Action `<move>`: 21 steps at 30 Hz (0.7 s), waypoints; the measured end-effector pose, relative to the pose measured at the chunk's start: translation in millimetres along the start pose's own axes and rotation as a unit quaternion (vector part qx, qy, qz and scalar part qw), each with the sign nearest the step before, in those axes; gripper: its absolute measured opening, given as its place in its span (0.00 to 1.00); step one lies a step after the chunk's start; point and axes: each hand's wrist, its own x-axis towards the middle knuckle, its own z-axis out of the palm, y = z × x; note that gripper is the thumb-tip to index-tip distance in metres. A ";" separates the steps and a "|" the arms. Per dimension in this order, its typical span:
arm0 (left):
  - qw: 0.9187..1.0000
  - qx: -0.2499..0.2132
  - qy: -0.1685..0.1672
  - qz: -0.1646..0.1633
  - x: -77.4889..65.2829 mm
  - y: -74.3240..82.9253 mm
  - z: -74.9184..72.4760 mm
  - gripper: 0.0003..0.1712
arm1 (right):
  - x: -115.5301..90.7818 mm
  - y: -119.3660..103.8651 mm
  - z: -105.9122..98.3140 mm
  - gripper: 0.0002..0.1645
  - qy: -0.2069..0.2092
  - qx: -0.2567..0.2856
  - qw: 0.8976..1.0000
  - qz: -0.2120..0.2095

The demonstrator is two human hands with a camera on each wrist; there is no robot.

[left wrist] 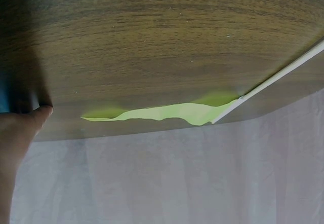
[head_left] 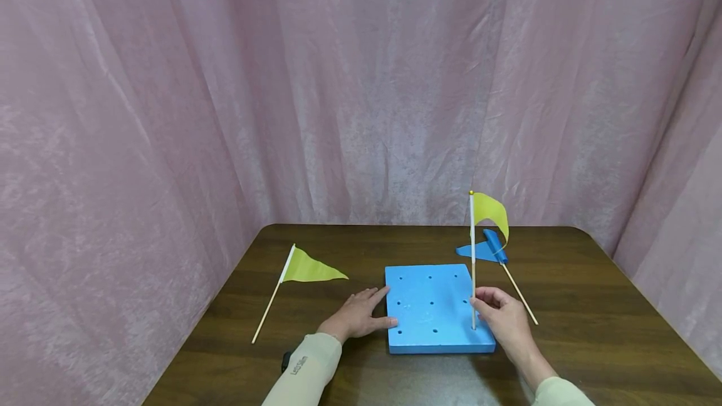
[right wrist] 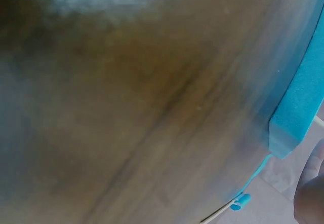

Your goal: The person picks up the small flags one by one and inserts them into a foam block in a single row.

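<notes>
In the head view my right hand (head_left: 509, 323) pinches the thin stick of a small yellow flag (head_left: 489, 207) between thumb and fingers. That flag stands upright, its lower tip at the near right hole of a blue board (head_left: 414, 318) with several holes. My left hand (head_left: 356, 316) rests against the board's left edge, fingers spread, thumb on the near left corner. The right wrist view catches only the board's side (right wrist: 298, 97) and part of the right hand (right wrist: 311, 193). Whether the tip is inside the hole is hard to tell.
A second yellow flag (head_left: 307, 268) lies on the brown table (head_left: 220, 356) to the left, its stick pointing toward me. Behind the right hand lies a blue flag (head_left: 495, 247), partly rolled, near the board's far right corner. Pink curtains (head_left: 361, 93) surround the table.
</notes>
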 end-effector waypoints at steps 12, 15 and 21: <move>1.000 0.000 0.003 0.003 -2.0 0.7 -0.4 0.49 | 1.5 5.0 -4.9 0.19 -0.010 0.012 1.000 0.003; 1.000 0.001 0.005 0.003 -1.4 0.3 0.2 0.49 | 2.1 5.8 -8.0 0.19 -0.008 0.012 1.000 0.007; 1.000 0.005 0.004 0.004 0.1 0.2 0.4 0.49 | 5.2 8.1 -16.7 0.21 -0.001 0.011 1.000 0.008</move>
